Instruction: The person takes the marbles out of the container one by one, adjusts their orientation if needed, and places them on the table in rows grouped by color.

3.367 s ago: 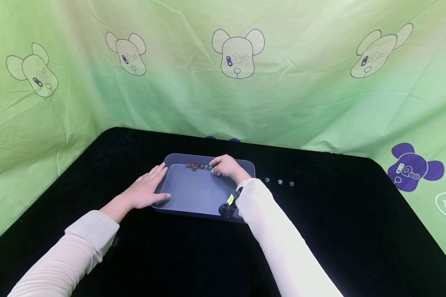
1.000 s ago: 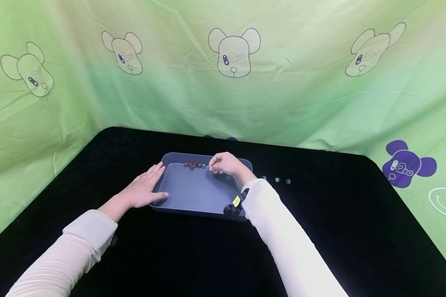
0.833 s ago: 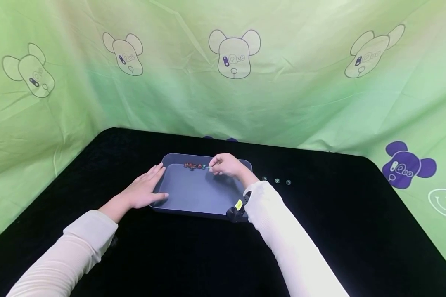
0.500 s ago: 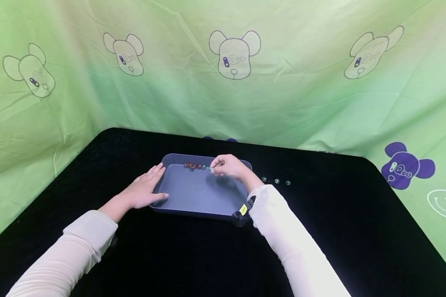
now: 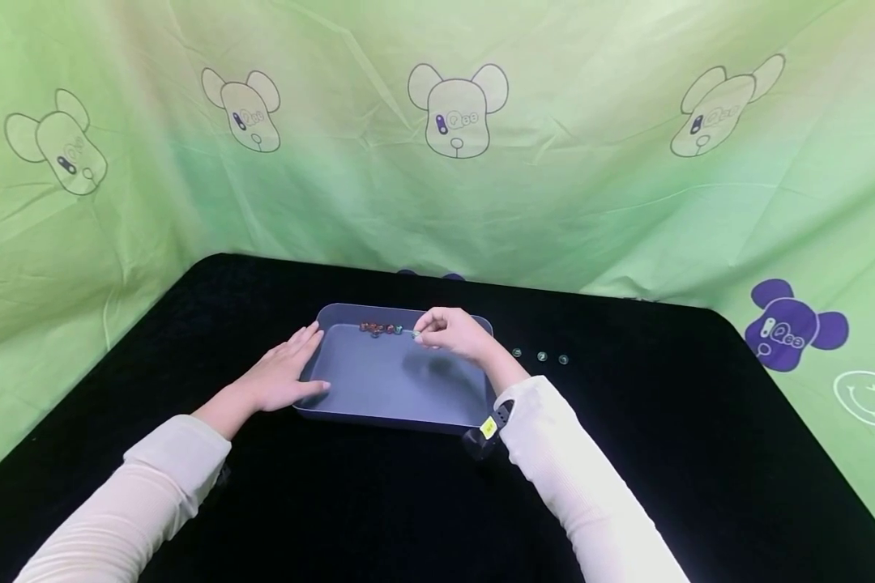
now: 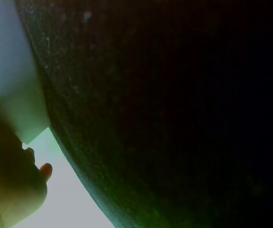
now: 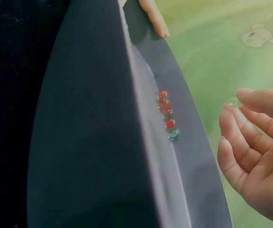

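Observation:
A shallow grey-blue tray (image 5: 379, 380) lies on the black table. My left hand (image 5: 280, 372) rests along its left side, fingers straight and thumb spread over the near-left rim. Over the right part of the tray, my right hand (image 5: 458, 334) pinches a small clear-green marble (image 7: 234, 100) between thumb and index finger; the other fingers curl loosely. Against the far wall inside the tray sit several red marbles (image 7: 170, 123) in a row, with one green marble (image 7: 173, 134) at its right end. In the left wrist view, part of the left hand shows dark at the lower left.
Three clear-green marbles (image 5: 542, 356) lie spaced out on the black cloth (image 5: 663, 429) right of the tray. A green curtain (image 5: 335, 186) with bear-head prints hangs behind the table. Beneath the right wrist, a black wrist camera (image 5: 481, 441) hangs near the tray's front-right corner.
The green marble at the row's right end has come away in my right hand's pinch. That hand has risen slightly and drawn back to the right. My left hand stays in place.

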A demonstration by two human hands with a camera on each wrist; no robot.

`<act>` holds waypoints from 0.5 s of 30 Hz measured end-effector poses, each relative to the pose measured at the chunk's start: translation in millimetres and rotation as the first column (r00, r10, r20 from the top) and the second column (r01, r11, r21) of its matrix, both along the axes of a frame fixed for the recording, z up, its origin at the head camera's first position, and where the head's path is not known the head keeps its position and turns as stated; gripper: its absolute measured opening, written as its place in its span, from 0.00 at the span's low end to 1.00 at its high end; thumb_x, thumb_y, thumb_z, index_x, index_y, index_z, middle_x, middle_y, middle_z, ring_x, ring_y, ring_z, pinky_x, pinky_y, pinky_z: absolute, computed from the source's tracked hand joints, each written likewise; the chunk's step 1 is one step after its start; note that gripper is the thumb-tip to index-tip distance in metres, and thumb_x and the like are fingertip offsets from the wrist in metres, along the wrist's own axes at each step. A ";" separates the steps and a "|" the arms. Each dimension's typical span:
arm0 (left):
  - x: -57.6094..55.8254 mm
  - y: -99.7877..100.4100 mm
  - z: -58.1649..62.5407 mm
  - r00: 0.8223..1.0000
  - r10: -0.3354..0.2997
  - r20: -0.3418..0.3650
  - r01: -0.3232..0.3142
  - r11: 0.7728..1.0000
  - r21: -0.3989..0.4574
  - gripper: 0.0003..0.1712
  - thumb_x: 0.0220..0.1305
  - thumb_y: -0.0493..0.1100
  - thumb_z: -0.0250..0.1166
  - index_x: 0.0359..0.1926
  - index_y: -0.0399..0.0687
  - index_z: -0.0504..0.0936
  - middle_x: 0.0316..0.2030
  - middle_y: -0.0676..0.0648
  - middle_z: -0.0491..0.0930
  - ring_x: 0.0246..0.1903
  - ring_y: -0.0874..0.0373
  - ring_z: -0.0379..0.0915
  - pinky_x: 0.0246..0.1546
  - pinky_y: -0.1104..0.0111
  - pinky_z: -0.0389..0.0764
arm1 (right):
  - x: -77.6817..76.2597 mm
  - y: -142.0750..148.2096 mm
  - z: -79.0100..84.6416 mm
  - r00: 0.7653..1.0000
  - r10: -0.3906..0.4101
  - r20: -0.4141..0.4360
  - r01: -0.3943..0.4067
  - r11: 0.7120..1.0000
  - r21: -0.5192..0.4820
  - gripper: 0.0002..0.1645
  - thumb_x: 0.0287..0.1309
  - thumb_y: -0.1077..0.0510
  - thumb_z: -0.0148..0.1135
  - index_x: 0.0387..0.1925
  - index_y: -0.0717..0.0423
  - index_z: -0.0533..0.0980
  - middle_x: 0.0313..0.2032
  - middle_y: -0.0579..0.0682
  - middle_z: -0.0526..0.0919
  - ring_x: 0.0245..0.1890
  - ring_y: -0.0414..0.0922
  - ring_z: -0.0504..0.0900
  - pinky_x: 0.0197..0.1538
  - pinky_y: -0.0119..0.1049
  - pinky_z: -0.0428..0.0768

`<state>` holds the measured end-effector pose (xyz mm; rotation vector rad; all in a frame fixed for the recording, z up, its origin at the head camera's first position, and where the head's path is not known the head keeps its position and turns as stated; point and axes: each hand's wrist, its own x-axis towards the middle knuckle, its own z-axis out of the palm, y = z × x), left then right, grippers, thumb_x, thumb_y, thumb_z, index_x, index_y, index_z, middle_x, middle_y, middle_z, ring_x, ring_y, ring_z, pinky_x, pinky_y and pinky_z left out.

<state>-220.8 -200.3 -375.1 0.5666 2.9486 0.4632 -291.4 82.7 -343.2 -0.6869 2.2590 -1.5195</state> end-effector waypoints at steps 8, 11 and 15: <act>0.3 0.4 0.2 1.000 -0.001 0.013 0.001 1.000 0.006 0.47 0.55 0.59 0.54 0.65 0.37 0.44 0.65 0.41 0.38 0.63 0.45 0.33 0.57 0.50 0.45 | 7.4 7.9 -0.1 0.999 -0.029 0.020 0.029 0.999 -0.043 0.09 0.48 0.67 0.57 0.34 0.69 0.72 0.25 0.50 0.76 0.34 0.58 0.75 0.42 0.50 0.71; 0.6 0.1 0.2 1.000 -0.003 0.011 0.003 1.000 0.010 0.48 0.55 0.60 0.54 0.65 0.37 0.44 0.65 0.41 0.38 0.62 0.44 0.34 0.56 0.50 0.45 | 9.9 10.8 0.0 0.998 -0.045 0.036 0.047 0.997 -0.057 0.09 0.48 0.67 0.58 0.34 0.68 0.71 0.25 0.50 0.76 0.36 0.60 0.74 0.43 0.50 0.71; -0.1 -0.3 -1.2 1.000 -0.006 0.006 0.006 1.000 0.014 0.47 0.55 0.59 0.54 0.65 0.36 0.44 0.65 0.40 0.38 0.62 0.44 0.34 0.56 0.49 0.45 | 12.9 14.6 0.6 0.997 -0.063 0.043 0.065 0.996 -0.056 0.09 0.48 0.67 0.58 0.34 0.68 0.72 0.25 0.50 0.76 0.36 0.61 0.74 0.42 0.50 0.71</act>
